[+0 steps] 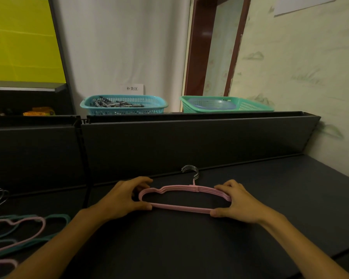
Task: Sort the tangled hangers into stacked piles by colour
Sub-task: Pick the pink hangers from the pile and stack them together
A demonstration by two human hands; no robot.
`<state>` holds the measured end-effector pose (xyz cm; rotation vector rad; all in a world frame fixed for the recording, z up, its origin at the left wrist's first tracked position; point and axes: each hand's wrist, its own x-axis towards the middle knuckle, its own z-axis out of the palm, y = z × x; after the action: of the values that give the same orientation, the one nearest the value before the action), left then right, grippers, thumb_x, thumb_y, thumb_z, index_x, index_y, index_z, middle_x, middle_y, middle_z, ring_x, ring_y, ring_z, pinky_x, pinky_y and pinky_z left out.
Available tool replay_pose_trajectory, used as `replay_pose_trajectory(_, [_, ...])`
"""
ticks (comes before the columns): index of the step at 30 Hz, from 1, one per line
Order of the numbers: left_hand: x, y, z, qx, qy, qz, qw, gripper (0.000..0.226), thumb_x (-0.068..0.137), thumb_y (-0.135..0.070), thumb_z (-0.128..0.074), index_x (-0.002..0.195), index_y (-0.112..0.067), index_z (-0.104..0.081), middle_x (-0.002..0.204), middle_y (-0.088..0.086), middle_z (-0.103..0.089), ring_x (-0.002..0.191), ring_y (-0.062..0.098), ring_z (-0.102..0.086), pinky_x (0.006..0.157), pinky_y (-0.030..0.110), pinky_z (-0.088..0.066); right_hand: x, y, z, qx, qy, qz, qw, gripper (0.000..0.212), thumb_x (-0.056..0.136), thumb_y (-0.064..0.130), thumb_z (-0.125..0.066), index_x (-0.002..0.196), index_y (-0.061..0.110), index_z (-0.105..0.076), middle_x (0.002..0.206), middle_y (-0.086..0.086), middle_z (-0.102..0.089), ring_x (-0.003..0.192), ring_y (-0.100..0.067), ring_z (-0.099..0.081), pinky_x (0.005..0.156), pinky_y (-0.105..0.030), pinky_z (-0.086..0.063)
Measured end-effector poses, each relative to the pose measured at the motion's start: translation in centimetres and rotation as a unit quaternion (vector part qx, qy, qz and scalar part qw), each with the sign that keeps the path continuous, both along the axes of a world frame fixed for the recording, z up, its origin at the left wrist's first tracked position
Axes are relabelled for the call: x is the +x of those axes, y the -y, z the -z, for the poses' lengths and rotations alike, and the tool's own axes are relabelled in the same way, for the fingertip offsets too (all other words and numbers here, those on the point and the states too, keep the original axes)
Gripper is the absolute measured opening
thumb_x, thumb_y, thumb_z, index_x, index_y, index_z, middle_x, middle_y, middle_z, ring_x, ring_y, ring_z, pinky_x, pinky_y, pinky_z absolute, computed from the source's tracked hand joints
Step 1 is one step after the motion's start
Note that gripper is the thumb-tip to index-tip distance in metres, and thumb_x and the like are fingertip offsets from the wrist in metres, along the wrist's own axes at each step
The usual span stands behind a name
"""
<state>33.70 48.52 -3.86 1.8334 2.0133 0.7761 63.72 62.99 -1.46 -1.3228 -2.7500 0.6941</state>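
A stack of several pink hangers lies flat on the dark table, their metal hooks bunched together and pointing to the back wall. My left hand grips the stack's left end, thumb on the lower bar and fingers curled over the top. My right hand grips the right end the same way. At the far left lies a tangle of pink and teal hangers, partly cut off by the frame edge.
A dark upright panel backs the table. On the ledge above stand a blue basket holding metal clips and a green basket with a bluish plate. A wall borders the table on the right.
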Motion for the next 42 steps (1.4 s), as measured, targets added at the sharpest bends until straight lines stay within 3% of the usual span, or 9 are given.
replay_pose_trajectory(13, [-0.1, -0.1, 0.3, -0.01, -0.022, 0.012, 1.0, 0.069, 0.072, -0.039, -0.077, 0.131, -0.034, -0.041, 0.117, -0.019, -0.05, 0.104, -0.001, -0.052, 0.08, 0.016, -0.046, -0.2, 0.7, -0.8, -0.002, 0.016, 0.009, 1.0, 0.142, 0.026, 0.095, -0.049, 0.149, 0.025, -0.03, 0.126, 0.012, -0.03, 0.12, -0.007, -0.032, 0.105, -0.029, -0.037])
replay_pose_trajectory(17, [0.3, 0.0, -0.5, -0.036, -0.072, 0.0, 0.997, 0.079, 0.073, -0.05, -0.072, 0.139, -0.039, -0.03, 0.135, -0.013, -0.044, 0.12, 0.003, -0.043, 0.099, 0.025, -0.041, -0.7, 1.4, -1.4, 0.042, 0.036, -0.002, 0.998, 0.114, 0.064, 0.072, -0.07, 0.153, 0.027, -0.015, 0.144, 0.003, -0.025, 0.134, -0.017, -0.026, 0.112, -0.037, -0.031])
replay_pose_trajectory(22, [2.1, 2.3, -3.0, -0.008, -0.193, -0.07, 0.979, 0.082, 0.077, -0.065, -0.057, 0.145, -0.039, -0.019, 0.151, -0.007, -0.03, 0.135, 0.011, -0.031, 0.109, 0.033, -0.031, -2.5, 2.4, -3.5, 0.167, 0.01, -0.073, 0.983, 0.094, 0.078, 0.074, -0.053, 0.153, 0.033, -0.014, 0.147, 0.005, -0.024, 0.135, -0.015, -0.026, 0.11, -0.037, -0.03])
replay_pose_trajectory(27, [4.2, 6.6, -5.5, 0.01, -0.264, -0.153, 0.952, 0.077, 0.082, -0.067, -0.047, 0.146, -0.037, -0.017, 0.151, -0.007, -0.03, 0.137, 0.012, -0.028, 0.111, 0.035, -0.024, -5.0, 4.3, -6.3, 0.265, -0.036, -0.173, 0.948, 0.082, 0.085, 0.071, -0.045, 0.152, 0.031, -0.018, 0.146, 0.001, -0.029, 0.131, -0.017, -0.032, 0.106, -0.035, -0.031])
replay_pose_trajectory(35, [6.2, 17.8, -5.7, -0.028, -0.303, -0.275, 0.912, 0.09, 0.069, -0.08, -0.014, 0.146, -0.034, -0.022, 0.148, -0.007, -0.033, 0.135, 0.014, -0.032, 0.109, 0.034, -0.026, -10.9, 12.5, -5.5, 0.277, -0.103, -0.316, 0.902, 0.078, 0.088, 0.067, -0.044, 0.151, 0.028, -0.02, 0.147, -0.002, -0.03, 0.133, -0.019, -0.031, 0.108, -0.035, -0.031])
replay_pose_trajectory(42, [3.1, 30.3, -5.4, -0.017, -0.285, -0.352, 0.891, 0.082, 0.074, -0.075, -0.018, 0.143, -0.033, -0.032, 0.145, -0.006, -0.04, 0.133, 0.016, -0.037, 0.107, 0.036, -0.03, -16.9, 21.5, -5.0, 0.261, -0.108, -0.388, 0.877, 0.078, 0.088, 0.066, -0.045, 0.151, 0.027, -0.02, 0.145, 0.0, -0.032, 0.129, -0.017, -0.034, 0.107, -0.034, -0.031])
